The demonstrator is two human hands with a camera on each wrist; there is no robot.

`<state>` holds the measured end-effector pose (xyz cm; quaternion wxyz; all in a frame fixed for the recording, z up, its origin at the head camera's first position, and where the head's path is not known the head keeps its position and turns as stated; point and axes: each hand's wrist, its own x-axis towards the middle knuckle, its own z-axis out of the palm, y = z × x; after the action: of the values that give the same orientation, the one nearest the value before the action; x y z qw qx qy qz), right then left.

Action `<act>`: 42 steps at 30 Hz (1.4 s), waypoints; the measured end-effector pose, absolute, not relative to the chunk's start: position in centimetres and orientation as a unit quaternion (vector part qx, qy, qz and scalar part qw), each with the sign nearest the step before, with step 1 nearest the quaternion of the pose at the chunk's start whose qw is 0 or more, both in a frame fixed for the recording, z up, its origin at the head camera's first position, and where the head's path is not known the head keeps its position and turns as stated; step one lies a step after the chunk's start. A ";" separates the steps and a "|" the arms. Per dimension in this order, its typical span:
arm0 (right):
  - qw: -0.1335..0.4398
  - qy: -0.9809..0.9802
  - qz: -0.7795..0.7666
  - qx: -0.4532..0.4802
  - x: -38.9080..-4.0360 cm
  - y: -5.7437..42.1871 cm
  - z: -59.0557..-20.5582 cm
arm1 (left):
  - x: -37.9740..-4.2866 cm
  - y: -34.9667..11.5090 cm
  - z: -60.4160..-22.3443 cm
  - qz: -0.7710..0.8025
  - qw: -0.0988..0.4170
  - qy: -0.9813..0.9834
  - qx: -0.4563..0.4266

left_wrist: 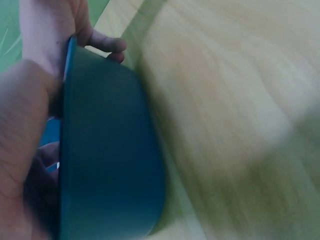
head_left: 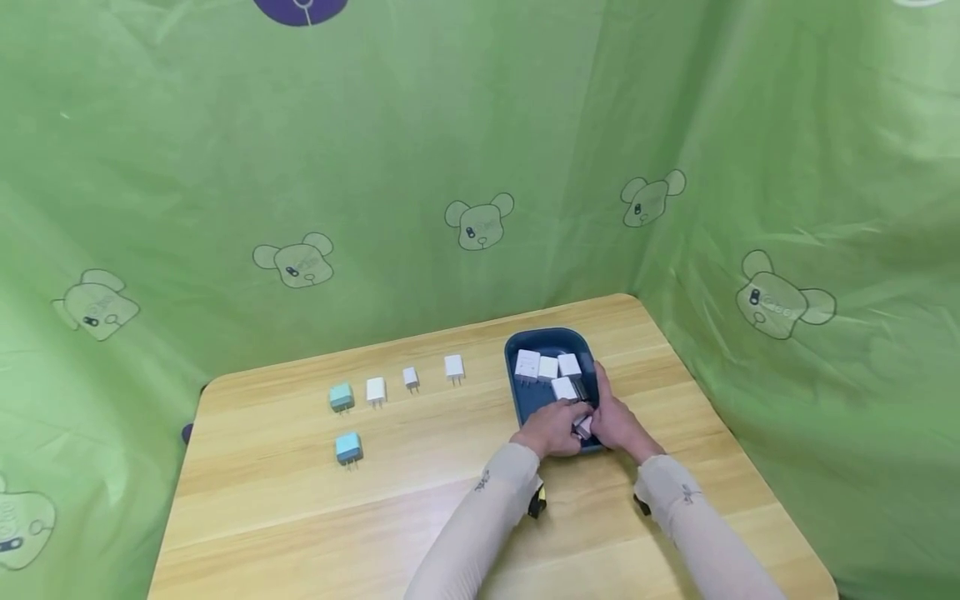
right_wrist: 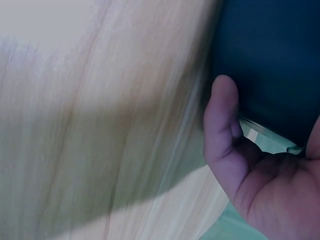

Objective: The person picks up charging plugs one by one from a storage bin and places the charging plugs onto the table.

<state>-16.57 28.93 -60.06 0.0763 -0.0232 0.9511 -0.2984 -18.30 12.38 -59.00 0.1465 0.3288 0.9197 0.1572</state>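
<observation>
A dark blue tray point(head_left: 528, 403) on the wooden table holds several white charger plugs, some with their prongs showing. My left hand point(head_left: 553, 427) reaches over the tray's near left side, fingers bent down among the plugs. Whether those fingers grip a plug I cannot tell. A pale charger plug point(head_left: 584, 428) shows between my two hands. At the tray's right side, my right hand point(head_left: 617, 423) straddles the wall, thumb inside and fingers outside along it. The right wrist view shows one bent finger point(right_wrist: 223, 107) against the outer wall.
Left of the tray, a row has a teal charger plug point(head_left: 341, 397) and white ones point(head_left: 376, 390), point(head_left: 410, 378), point(head_left: 453, 367). A blue charger plug point(head_left: 348, 447) lies nearer. Green curtains point(head_left: 420, 125) with bear prints stand around the table point(head_left: 420, 517).
</observation>
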 end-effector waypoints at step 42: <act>0.111 0.944 -0.310 0.003 -17.0 29.2 -60.5 | -18.2 11.4 -59.0 0.158 0.041 0.948 0.274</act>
<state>-16.98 29.17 -60.50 0.1115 0.0032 0.9442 -0.3099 -18.16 11.40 -59.03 0.0408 0.2737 0.9478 0.1584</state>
